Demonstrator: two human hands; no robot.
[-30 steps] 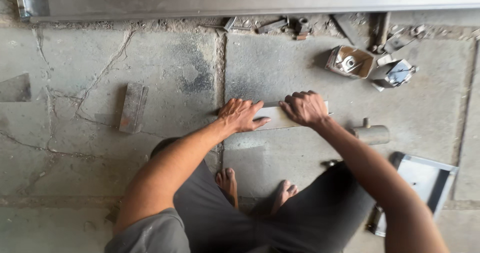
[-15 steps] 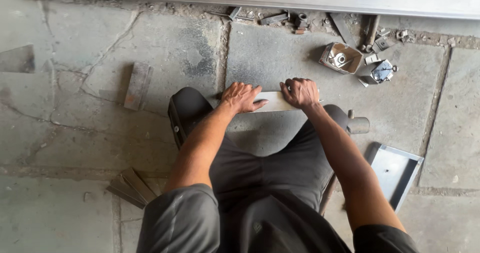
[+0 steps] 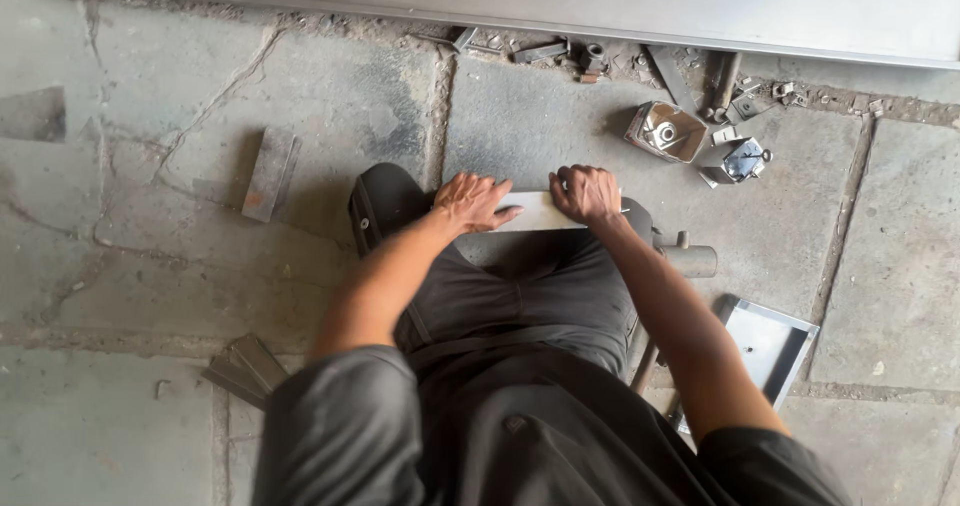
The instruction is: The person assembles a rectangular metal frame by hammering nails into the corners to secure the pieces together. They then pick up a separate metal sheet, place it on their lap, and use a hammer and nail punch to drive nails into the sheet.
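Head view: your left hand [image 3: 472,201] lay flat w/ fingers spread on the pale flat metal strip [image 3: 540,211], which sat on the cracked grey stone floor [image 3: 180,266] just beyond your knees. Your right hand [image 3: 585,192] had its fingers curled, pressing on the strip's other end. A small open metal box [image 3: 665,131] w/ bits inside stood near, to the right; a grey metal tray [image 3: 765,341] lay beside your right arm.

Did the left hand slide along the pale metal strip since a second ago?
No. The left hand stays flat on the left end of the pale metal strip, as far from the right hand as before. Only the camera shifted.
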